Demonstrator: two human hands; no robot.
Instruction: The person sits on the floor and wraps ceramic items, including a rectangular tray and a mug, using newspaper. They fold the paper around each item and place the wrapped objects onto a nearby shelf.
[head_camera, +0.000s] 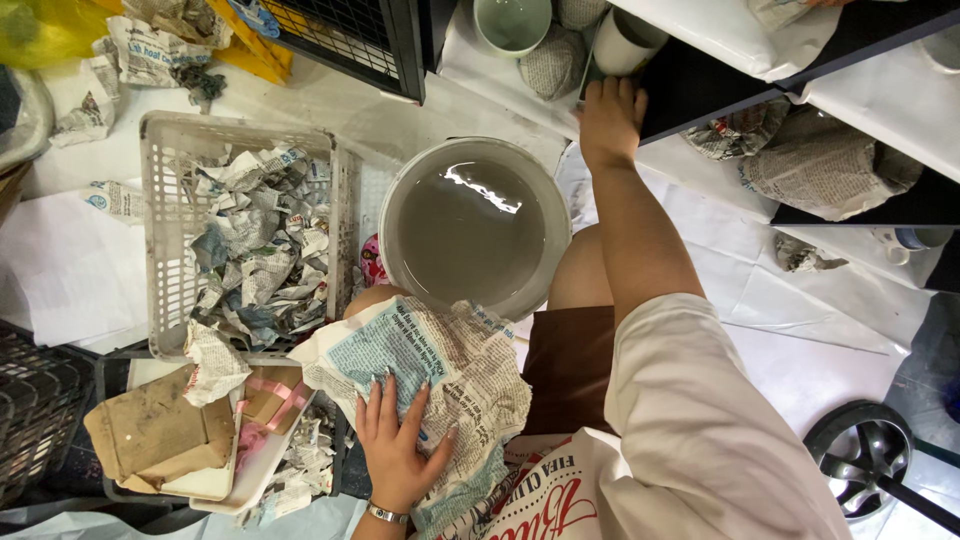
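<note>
Overhead, the right hand (610, 120) reaches toward twelve o'clock, fingers closing on a white cup (625, 40) on the shelf (700, 85), while the left hand (395, 440) lies spread flat on crumpled newspaper (440, 370).

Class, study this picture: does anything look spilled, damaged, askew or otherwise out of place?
Nothing is spilled: the grey liquid lies level in the bucket. The disorder is paper: crumpled newspaper scraps lie loose beyond the white basket. The left hand presses a creased newspaper sheet; the right hand reaches a shelf.
</note>
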